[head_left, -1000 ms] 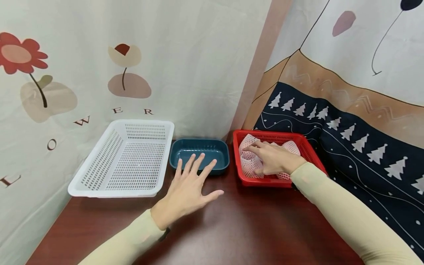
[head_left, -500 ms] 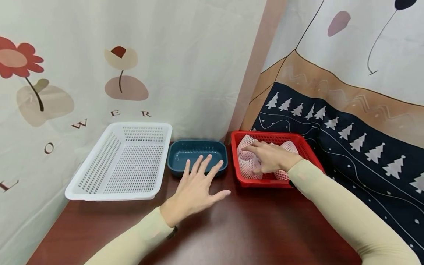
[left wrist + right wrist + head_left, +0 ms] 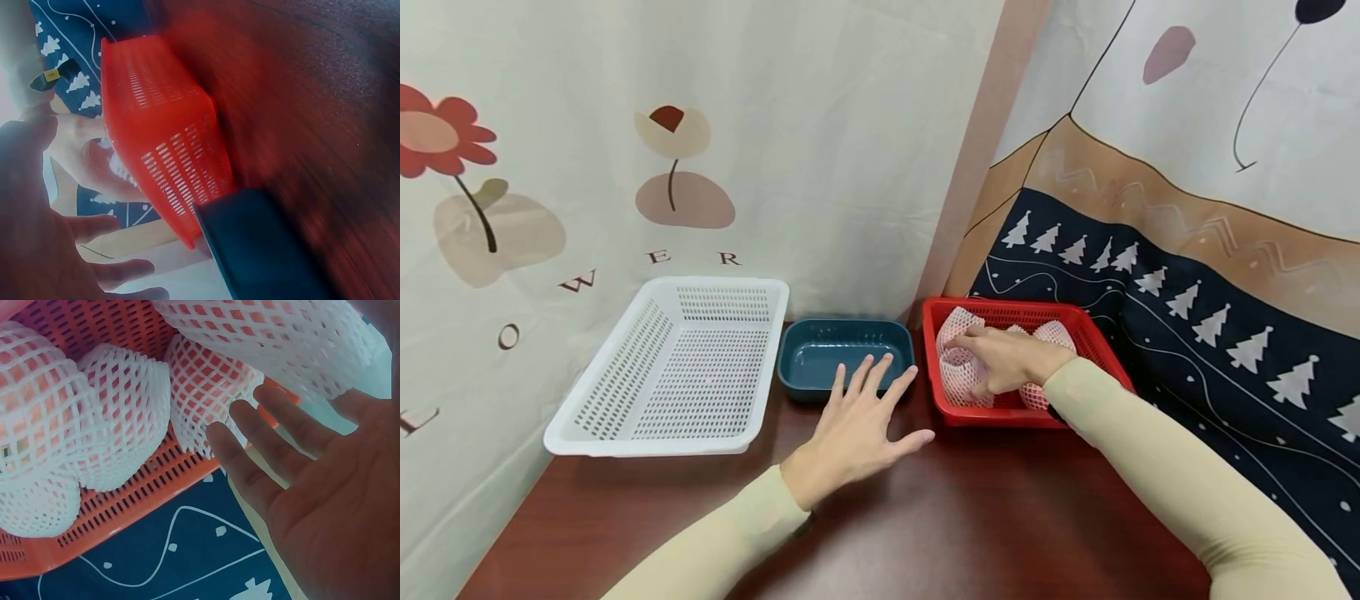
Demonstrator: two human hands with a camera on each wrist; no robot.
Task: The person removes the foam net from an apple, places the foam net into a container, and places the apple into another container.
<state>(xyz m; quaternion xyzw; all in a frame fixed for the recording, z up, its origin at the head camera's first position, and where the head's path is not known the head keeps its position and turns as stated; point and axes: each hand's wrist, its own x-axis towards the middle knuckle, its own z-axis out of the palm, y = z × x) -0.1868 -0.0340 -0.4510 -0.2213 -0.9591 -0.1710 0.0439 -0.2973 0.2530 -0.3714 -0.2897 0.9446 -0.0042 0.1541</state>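
My right hand (image 3: 1003,358) reaches into the red basket (image 3: 1000,418). White foam fruit nets (image 3: 962,382) lie under and around it. Up close in the right wrist view, one foam net (image 3: 269,344) passes by the base of the index finger, which it partly covers; the other fingers (image 3: 240,465) stretch out apart. Pinkish, rounded contents show through another net (image 3: 44,412). With fingers spread, my left hand (image 3: 857,425) hovers near the front of the dark teal tray (image 3: 808,354) and holds nothing.
At the left stands a white perforated basket (image 3: 647,451) with nothing in it. The dark red wooden table (image 3: 970,517) reaches back to a printed curtain (image 3: 850,167). Navy cloth with white trees (image 3: 1195,358) borders the right side, close to the red basket.
My left hand has drifted slightly right, its fingers still spread. The right hand stays in the red basket almost unmoved. The head view has shifted a little.
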